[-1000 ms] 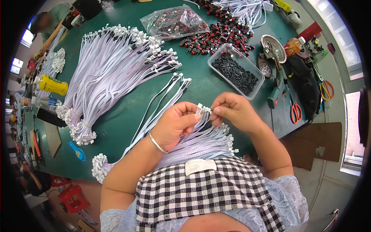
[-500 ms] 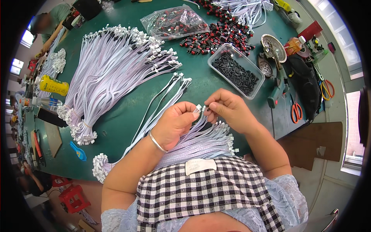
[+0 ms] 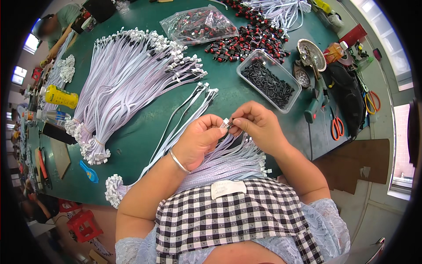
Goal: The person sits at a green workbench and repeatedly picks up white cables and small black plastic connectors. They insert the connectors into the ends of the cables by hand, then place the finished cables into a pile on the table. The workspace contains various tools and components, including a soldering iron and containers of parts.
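Note:
My left hand [image 3: 203, 135] is closed in a pinch on the end of a flat white cable, whose white connector [image 3: 226, 122] pokes up between thumb and forefinger. Right beside it, my right hand [image 3: 257, 126] pinches something small and dark at the cable end, probably a black sleeve [image 3: 233, 120]; the fingertips hide most of it. Beneath both hands, against my checked apron, lies a bundle of white flat cables [image 3: 233, 160]. Their other ends gather in a clump of white connectors [image 3: 115, 190] at the left. A few separate cables [image 3: 187, 108] stretch out beyond my left hand.
A clear plastic box [image 3: 288, 108] of small black sleeves stands beyond my right hand. Behind it are red-and-black parts [image 3: 250, 42] and a plastic bag [image 3: 198, 25]. A large cable bundle [image 3: 127, 83] fills the left. A hot glue gun [image 3: 317, 99] and scissors [image 3: 337, 127] lie at right.
My right hand has moved slightly left, bringing its fingertips and the small dark piece up against the connector. My left hand has hardly moved.

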`<action>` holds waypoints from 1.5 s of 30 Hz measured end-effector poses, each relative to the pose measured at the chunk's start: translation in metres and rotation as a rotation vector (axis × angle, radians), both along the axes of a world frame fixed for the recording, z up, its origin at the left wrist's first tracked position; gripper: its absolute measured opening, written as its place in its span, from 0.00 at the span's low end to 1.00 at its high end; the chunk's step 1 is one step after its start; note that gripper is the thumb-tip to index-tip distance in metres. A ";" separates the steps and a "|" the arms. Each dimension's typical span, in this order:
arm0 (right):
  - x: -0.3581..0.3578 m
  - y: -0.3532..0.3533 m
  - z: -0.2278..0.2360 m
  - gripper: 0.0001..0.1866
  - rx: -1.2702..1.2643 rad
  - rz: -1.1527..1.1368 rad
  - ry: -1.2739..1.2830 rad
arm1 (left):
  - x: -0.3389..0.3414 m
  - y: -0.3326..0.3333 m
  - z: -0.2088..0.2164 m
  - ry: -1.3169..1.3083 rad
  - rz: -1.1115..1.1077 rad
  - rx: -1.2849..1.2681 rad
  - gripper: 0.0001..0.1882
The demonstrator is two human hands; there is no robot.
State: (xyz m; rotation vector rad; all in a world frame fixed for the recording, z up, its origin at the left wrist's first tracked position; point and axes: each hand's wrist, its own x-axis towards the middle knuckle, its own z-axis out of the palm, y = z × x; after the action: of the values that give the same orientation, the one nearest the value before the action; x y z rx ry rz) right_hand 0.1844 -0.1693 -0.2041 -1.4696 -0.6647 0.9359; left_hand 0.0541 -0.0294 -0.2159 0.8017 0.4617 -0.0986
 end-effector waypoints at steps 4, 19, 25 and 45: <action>-0.001 0.000 -0.001 0.04 -0.016 0.008 -0.062 | 0.001 0.000 0.000 0.014 0.010 0.005 0.05; -0.005 -0.002 -0.006 0.14 0.079 -0.043 0.066 | 0.000 -0.002 0.000 -0.007 0.032 0.045 0.07; -0.002 -0.003 -0.007 0.18 0.098 0.000 0.100 | 0.000 -0.002 0.000 -0.019 0.021 0.055 0.07; 0.003 0.002 0.007 0.35 -0.023 0.193 0.019 | -0.002 0.009 0.005 -0.047 -0.059 0.154 0.14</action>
State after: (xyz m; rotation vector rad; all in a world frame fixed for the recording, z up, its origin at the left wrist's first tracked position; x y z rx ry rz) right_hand 0.1870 -0.1678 -0.1966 -1.4327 -0.7946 1.1073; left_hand 0.0520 -0.0205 -0.2106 0.9672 0.4050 -0.0995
